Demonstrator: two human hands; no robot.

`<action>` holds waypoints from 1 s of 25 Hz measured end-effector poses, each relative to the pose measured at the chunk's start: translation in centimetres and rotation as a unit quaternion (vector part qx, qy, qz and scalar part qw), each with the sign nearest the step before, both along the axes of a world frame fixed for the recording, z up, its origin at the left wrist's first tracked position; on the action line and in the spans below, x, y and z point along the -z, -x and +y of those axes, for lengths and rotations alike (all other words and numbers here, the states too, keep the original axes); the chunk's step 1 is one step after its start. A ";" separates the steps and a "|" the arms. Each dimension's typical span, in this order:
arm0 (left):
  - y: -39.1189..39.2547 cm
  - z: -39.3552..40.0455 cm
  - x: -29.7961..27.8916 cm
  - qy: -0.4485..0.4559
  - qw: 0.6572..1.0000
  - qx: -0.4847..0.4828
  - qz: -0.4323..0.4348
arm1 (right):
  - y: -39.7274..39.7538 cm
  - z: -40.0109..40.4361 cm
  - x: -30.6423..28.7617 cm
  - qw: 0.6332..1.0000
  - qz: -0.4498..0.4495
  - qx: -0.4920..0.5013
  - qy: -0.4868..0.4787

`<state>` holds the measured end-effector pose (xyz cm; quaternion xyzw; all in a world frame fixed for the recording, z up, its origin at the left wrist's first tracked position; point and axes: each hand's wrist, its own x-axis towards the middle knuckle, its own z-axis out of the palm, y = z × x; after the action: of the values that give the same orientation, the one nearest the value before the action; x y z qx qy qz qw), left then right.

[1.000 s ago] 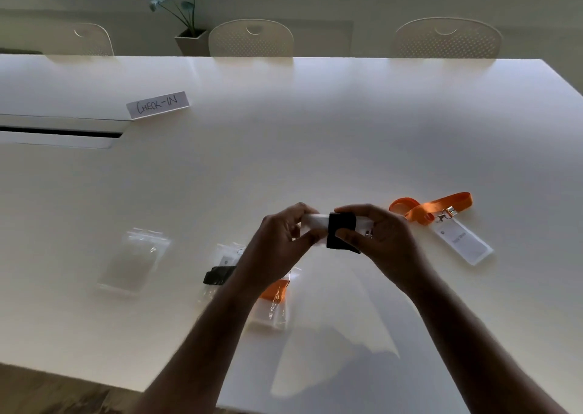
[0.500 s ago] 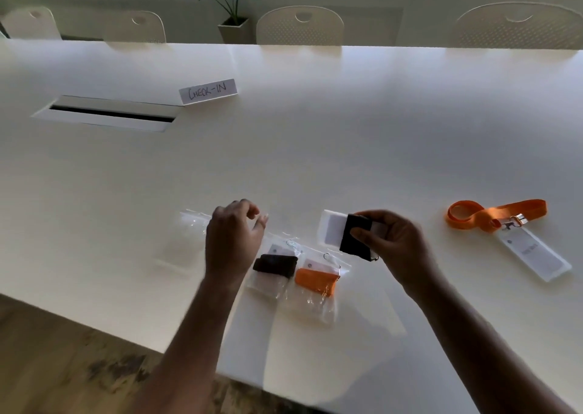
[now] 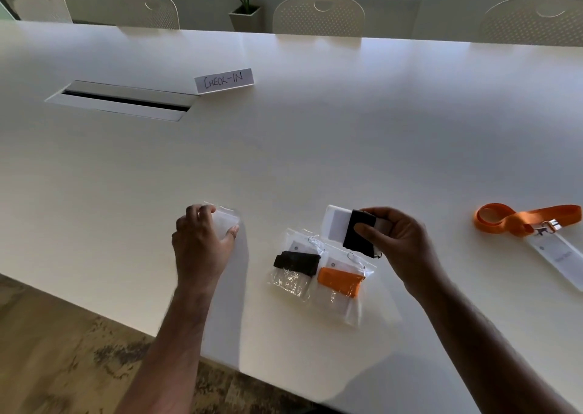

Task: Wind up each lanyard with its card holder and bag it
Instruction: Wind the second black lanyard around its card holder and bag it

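Above bags, card holder (image 3: 339, 228) slanting upright

A big white bench (image 3: 315, 148) holds two filled bags (image 3: 318, 271) side by side, an orange lanyard (image 3: 517, 221) with its card holder (image 3: 558, 259), a "CHECK-IN" sign (image 3: 224, 80), and an empty bag (image 3: 225, 221).

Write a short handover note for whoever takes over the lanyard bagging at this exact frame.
Right hand: holds the wound black lanyard wrapped round its card holder, above the table.
Left hand: on the empty clear bag, picking it up.
Done: two bagged sets lie between the hands, one black, one orange.
Left: slip the held bundle into the empty bag, then wind and bag the loose orange lanyard with its card holder, far right.
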<state>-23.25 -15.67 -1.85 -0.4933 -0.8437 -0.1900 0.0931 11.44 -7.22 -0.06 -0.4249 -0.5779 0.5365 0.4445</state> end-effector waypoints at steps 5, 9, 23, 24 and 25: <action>0.7 -0.8 1.1 -0.001 1.000 0.016 0.010 | 0.8 0.0 0.5 1.000 -0.001 -0.013 -0.002; 1.1 -0.9 0.8 0.009 1.000 0.021 0.005 | 1.3 0.0 0.8 1.000 -0.010 -0.021 -0.001; 0.4 0.7 -3.0 -0.062 0.995 0.051 0.053 | 0.9 -0.3 0.3 1.000 0.007 0.002 0.023; 0.2 1.2 -3.5 -0.068 0.995 0.057 0.055 | 0.6 -0.4 0.3 1.000 0.006 0.008 0.023; -0.1 1.6 -4.0 -0.075 0.994 0.064 0.057 | 0.4 -0.5 0.3 1.000 0.005 0.014 0.024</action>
<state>-23.18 -14.09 2.14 -0.5477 -0.7873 -0.2299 0.1656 11.07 -7.74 -0.32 -0.4409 -0.5569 0.5462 0.4440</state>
